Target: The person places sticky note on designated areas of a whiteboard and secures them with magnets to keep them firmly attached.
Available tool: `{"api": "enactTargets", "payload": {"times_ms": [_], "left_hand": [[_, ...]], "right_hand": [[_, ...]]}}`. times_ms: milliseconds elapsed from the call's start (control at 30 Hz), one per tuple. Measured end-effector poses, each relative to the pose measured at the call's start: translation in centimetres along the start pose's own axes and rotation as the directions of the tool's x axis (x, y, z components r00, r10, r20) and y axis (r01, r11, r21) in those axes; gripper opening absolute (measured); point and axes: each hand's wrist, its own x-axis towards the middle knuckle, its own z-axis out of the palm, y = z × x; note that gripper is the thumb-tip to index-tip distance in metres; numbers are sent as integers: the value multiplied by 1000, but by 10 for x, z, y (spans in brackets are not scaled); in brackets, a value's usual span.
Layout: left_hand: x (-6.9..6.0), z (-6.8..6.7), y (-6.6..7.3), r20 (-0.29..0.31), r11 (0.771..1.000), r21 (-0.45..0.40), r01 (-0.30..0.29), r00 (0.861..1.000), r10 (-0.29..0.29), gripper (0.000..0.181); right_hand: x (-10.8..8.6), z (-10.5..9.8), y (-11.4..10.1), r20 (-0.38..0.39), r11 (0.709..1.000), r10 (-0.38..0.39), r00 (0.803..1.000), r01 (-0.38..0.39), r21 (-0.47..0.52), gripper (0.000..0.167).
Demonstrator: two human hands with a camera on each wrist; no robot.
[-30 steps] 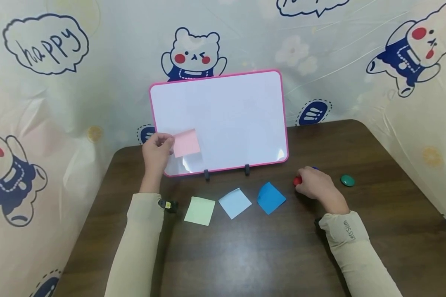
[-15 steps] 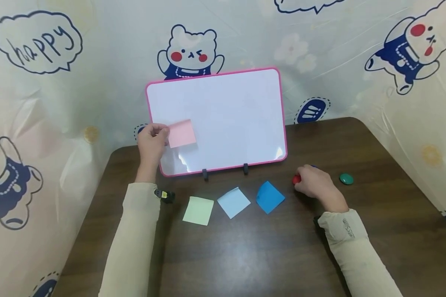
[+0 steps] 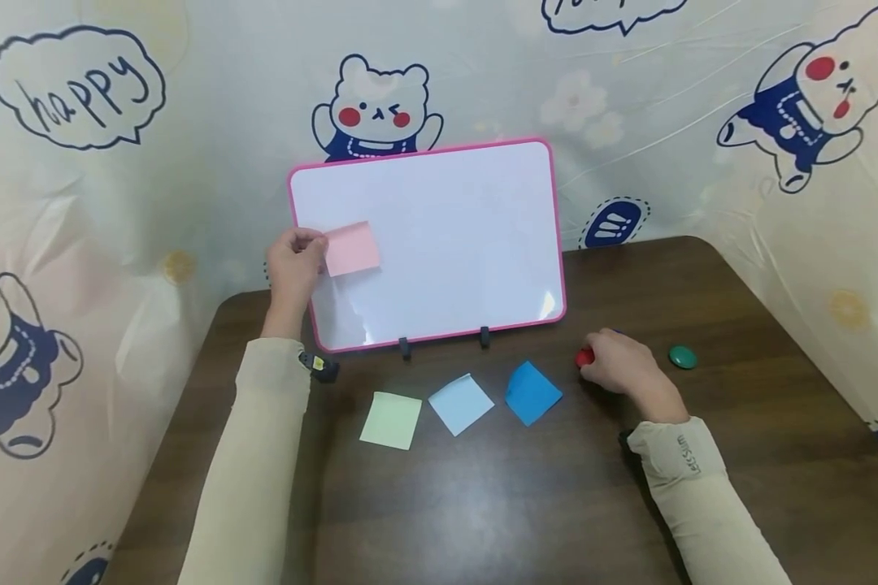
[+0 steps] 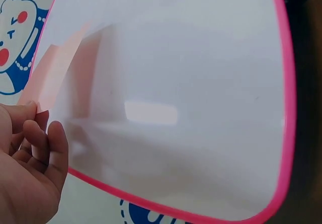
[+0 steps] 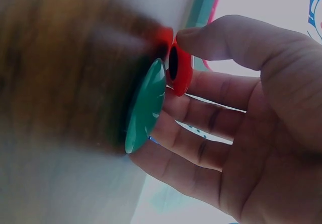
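Observation:
A pink sticky note (image 3: 353,249) is pinched by its left edge between thumb and fingers of my left hand (image 3: 293,264), in front of the left part of the whiteboard (image 3: 439,236). In the left wrist view the note (image 4: 58,73) stands tilted off the board, its shadow on the white surface. My right hand (image 3: 622,366) is low at the table, right of the board. The right wrist view shows its thumb and index finger pinching a red round magnet (image 5: 182,70). A green magnet (image 5: 147,105) lies beside the fingers.
Light green (image 3: 391,420), light blue (image 3: 462,404) and bright blue (image 3: 532,393) notes lie on the table in front of the board. Two small black feet hold the board's lower edge. A patterned curtain (image 3: 227,162) hangs behind. Something blue shows partly behind my right hand.
My left hand has moved up and slightly left, carrying the pink note higher in front of the board. The right hand stays with the red magnet.

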Motion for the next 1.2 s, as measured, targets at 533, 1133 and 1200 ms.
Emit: {"api": "enactTargets", "payload": {"times_ms": [533, 1133, 1200], "left_hand": [[28, -8, 7, 17, 999, 2, 51, 999, -51, 28], [37, -1, 14, -2, 998, 45, 37, 999, -37, 33], [37, 0, 14, -8, 998, 53, 36, 999, -36, 33]], "right_hand": [[2, -1, -3, 12, 1000, 4, 1000, -4, 21, 33], [3, 0, -4, 3, 1000, 10, 1000, -10, 3, 30], [3, -1, -5, 3, 1000, 6, 1000, -6, 3, 30]]}}
